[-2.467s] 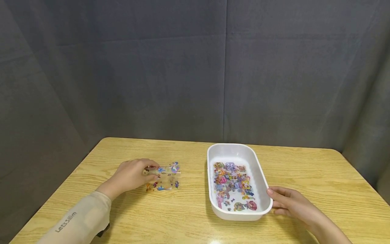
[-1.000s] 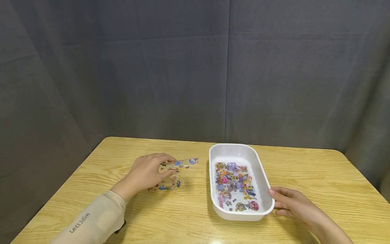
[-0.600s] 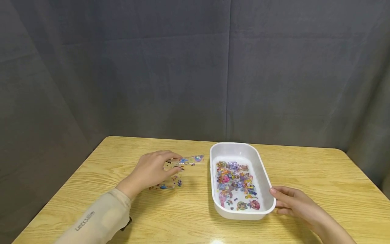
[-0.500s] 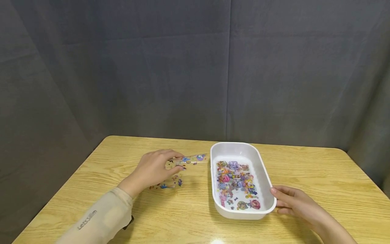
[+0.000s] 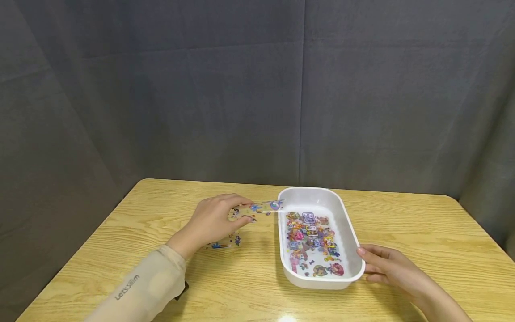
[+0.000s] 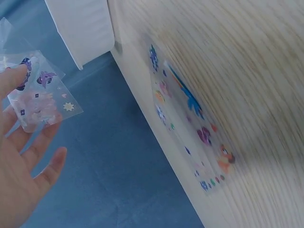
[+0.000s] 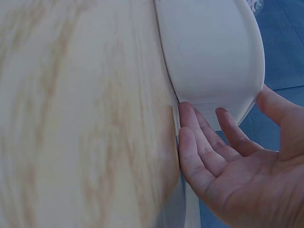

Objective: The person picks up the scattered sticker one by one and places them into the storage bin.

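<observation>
My left hand (image 5: 217, 219) pinches a clear plastic bag printed with colourful cartoon figures (image 5: 265, 207) between thumb and fingers. Its far end reaches the left rim of a white plastic tray (image 5: 281, 255), raised above the table. In the left wrist view the held bag (image 6: 45, 90) looks creased, with purple figures. Below that hand another clear printed bag (image 6: 190, 128) lies flat on the table, partly hidden in the head view. Several similar printed clear pieces (image 5: 311, 241) lie overlapping inside the tray. My right hand (image 5: 390, 268) holds the tray's near right corner, thumb on the rim, fingers against the outer wall.
The light wood table (image 5: 422, 232) has rounded far corners. Grey cloth (image 5: 241, 98) hangs behind it and along the sides. A dark object (image 5: 182, 290) shows at the left wrist, beneath the pale sleeve (image 5: 149, 281).
My left hand has lifted one printed bag off the other and carried it rightward to the tray's rim. The right hand stays at the tray's corner.
</observation>
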A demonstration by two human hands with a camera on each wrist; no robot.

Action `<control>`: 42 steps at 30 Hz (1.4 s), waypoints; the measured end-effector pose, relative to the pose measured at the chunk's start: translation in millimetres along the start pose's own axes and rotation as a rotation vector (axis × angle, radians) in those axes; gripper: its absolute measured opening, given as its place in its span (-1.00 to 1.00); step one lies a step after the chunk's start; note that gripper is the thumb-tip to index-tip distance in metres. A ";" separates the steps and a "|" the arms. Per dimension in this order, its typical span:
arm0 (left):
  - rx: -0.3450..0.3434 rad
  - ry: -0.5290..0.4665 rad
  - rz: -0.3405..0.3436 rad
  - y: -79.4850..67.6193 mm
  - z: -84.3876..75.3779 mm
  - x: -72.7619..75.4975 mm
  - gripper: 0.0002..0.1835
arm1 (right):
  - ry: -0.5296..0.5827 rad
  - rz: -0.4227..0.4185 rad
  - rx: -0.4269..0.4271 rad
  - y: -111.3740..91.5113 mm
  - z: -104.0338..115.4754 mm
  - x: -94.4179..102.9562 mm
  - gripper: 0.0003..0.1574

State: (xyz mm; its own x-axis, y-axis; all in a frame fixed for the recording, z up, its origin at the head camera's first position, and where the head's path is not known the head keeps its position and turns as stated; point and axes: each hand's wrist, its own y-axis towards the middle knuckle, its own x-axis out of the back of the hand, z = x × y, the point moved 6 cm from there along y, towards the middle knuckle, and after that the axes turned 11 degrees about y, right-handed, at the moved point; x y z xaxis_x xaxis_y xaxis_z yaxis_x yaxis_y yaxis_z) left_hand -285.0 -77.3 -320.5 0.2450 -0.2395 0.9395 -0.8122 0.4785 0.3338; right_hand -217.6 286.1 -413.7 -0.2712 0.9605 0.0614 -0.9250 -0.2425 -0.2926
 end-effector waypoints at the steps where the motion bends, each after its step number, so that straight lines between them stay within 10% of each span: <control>1: -0.004 -0.002 -0.005 0.7 -1.2 -0.1 -0.60 | -0.001 0.000 -0.001 0.2 0.1 -0.2 -0.13; 42: -0.129 -0.024 0.067 33.4 -70.0 -16.2 -0.55 | 0.015 0.014 0.007 1.6 -2.3 1.4 -0.14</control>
State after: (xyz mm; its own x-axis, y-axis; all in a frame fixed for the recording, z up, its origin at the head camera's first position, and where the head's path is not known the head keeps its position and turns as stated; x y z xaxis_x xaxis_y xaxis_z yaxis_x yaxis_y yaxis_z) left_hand -279.0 1.8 -319.2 0.1787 -0.2231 0.9583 -0.7511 0.5982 0.2793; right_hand -218.8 287.4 -416.3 -0.2803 0.9589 0.0432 -0.9229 -0.2568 -0.2869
